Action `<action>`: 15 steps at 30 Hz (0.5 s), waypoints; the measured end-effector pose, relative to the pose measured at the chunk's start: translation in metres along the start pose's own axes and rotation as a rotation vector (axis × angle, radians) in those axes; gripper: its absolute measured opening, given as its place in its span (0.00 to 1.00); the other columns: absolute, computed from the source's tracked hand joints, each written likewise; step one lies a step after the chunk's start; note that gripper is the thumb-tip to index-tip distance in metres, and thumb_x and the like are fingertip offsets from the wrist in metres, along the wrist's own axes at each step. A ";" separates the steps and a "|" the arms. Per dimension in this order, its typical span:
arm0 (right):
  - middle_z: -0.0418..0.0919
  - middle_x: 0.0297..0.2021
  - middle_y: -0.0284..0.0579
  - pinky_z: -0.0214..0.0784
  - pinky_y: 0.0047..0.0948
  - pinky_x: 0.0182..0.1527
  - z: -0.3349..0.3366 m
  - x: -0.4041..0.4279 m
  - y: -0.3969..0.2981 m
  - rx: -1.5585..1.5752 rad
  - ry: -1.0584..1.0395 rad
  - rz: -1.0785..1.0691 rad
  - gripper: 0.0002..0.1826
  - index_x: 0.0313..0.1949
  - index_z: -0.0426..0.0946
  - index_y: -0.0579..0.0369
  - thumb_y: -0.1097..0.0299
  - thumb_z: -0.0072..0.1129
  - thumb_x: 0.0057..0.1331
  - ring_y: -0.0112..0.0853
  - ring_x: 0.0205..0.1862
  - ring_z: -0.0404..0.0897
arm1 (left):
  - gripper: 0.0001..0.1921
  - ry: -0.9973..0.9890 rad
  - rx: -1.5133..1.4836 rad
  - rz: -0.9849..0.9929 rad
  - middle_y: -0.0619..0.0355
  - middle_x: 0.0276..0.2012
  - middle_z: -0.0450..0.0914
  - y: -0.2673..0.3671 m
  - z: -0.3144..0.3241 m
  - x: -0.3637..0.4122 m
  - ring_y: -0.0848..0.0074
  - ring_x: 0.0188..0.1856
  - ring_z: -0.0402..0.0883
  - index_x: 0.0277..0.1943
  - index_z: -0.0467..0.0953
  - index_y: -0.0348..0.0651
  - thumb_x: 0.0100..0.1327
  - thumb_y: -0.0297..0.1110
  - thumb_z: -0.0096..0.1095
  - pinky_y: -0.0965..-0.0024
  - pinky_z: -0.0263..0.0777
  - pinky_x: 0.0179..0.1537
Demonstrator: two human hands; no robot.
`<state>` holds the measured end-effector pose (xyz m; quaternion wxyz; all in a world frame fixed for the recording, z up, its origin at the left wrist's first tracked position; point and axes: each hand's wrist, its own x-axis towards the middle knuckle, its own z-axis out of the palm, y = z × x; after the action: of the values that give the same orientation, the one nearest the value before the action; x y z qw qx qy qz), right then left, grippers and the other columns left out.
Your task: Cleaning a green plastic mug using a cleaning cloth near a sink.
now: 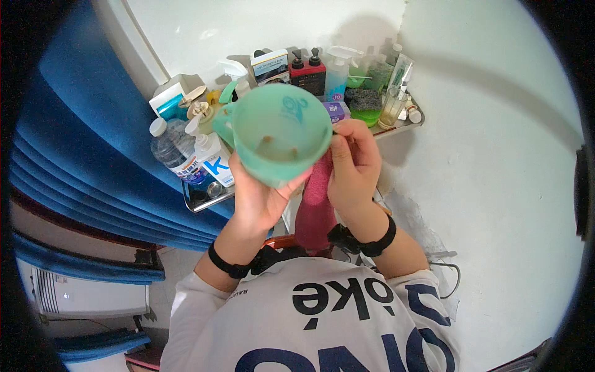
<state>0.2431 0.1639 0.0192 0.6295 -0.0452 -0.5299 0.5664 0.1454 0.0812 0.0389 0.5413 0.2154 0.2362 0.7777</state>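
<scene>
A translucent green plastic cup [274, 162] with a side handle is held up in front of me, its mouth tilted towards my face. My left hand [255, 200] cups it from underneath, palm up, with fingers around the base. Inside, small brownish spots show near the bottom, and a blue printed design shows on the wall. At the right rim, my right hand [355, 167] pinches with thumb and forefinger, and a tiny dark spot shows there. Pink fuzzy fabric [316, 209] hangs below the cup beside my right hand; whether that hand also holds it is unclear.
Behind the cup, a metal-edged tray [216, 201] carries a large water bottle [172, 144], a white pump bottle [214, 156], a spray bottle [337, 74], a red box [307, 76] and a green bowl with a scouring pad [366, 109]. A blue curtain [107, 162] hangs left; a white wall [492, 153] stands right.
</scene>
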 end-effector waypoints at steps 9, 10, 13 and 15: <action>0.69 0.36 0.39 0.63 0.21 0.41 -0.007 0.009 0.003 -0.311 0.099 -0.170 0.08 0.37 0.71 0.59 0.83 0.52 0.58 0.25 0.37 0.70 | 0.34 -0.095 0.067 -0.102 0.47 0.54 0.69 0.002 -0.016 0.007 0.59 0.48 0.75 0.62 0.58 0.41 0.63 0.61 0.37 0.59 0.73 0.47; 0.69 0.36 0.39 0.63 0.20 0.40 -0.007 0.008 0.001 -0.301 0.070 -0.187 0.07 0.37 0.71 0.59 0.82 0.52 0.58 0.24 0.36 0.70 | 0.35 -0.107 0.078 -0.075 0.45 0.53 0.70 0.003 -0.016 0.006 0.57 0.47 0.76 0.62 0.57 0.40 0.62 0.61 0.37 0.57 0.74 0.46; 0.69 0.36 0.39 0.63 0.19 0.40 -0.004 0.007 -0.005 -0.279 0.012 -0.212 0.07 0.37 0.71 0.59 0.81 0.51 0.60 0.24 0.36 0.70 | 0.38 -0.038 0.095 -0.076 0.43 0.51 0.71 0.005 -0.017 0.008 0.56 0.42 0.78 0.63 0.56 0.40 0.60 0.63 0.36 0.63 0.77 0.36; 0.69 0.36 0.40 0.63 0.19 0.40 -0.004 0.008 -0.005 -0.266 -0.019 -0.219 0.06 0.38 0.71 0.59 0.80 0.52 0.60 0.23 0.36 0.70 | 0.37 -0.210 0.046 -0.143 0.46 0.49 0.73 0.006 -0.031 0.011 0.61 0.40 0.79 0.61 0.59 0.41 0.60 0.65 0.33 0.66 0.74 0.32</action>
<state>0.2477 0.1704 0.0250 0.6710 -0.0649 -0.6078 0.4197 0.1190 0.0856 0.0192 0.6119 0.2905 0.2106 0.7048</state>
